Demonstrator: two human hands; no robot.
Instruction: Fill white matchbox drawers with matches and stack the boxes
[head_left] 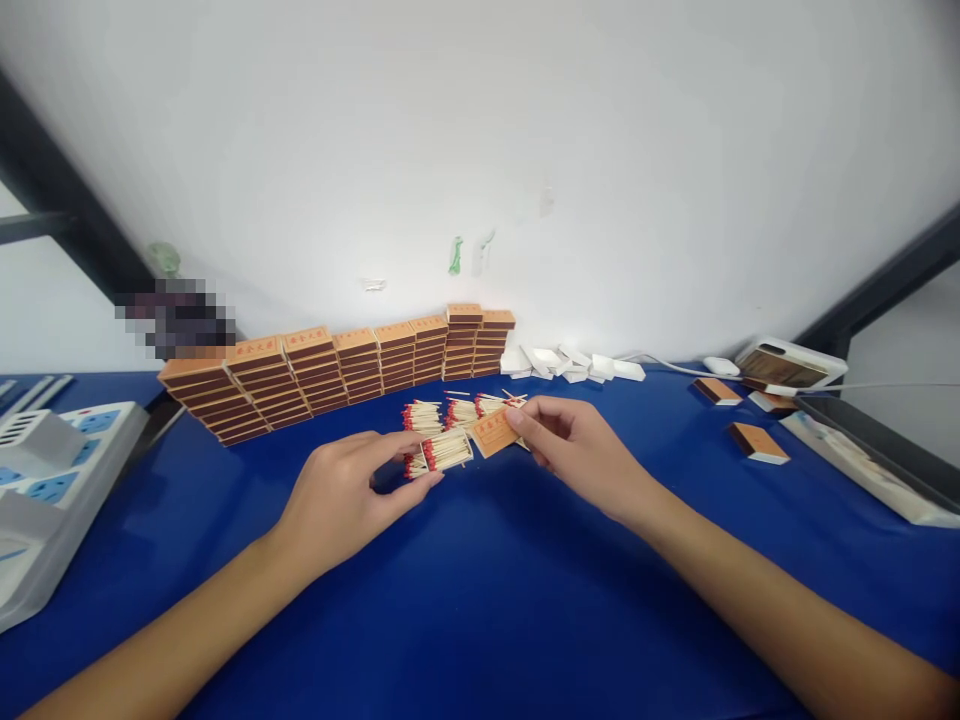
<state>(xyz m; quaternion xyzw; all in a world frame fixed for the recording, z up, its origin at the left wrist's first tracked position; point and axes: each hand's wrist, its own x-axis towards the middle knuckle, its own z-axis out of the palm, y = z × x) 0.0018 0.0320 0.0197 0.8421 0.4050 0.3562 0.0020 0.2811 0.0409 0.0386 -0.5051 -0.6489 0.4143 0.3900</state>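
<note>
Between its thumb and fingers, my left hand (345,495) grips a white matchbox tray (448,450) filled with red-tipped matches. My right hand (574,445) pinches an orange matchbox sleeve (495,432) with printed characters. The sleeve's left end is close to the tray's right end; whether they touch I cannot tell. Just behind both hands lie piles of loose red-headed matches (460,410), partly hidden by the tray and the sleeve.
Stacked matchboxes (345,365) line the wall. White empty trays (574,362) lie right of them. Single matchboxes (757,442), a phone (791,365) and a white cable (667,367) are at right. A power strip (67,490) stands at left on the blue table (480,620).
</note>
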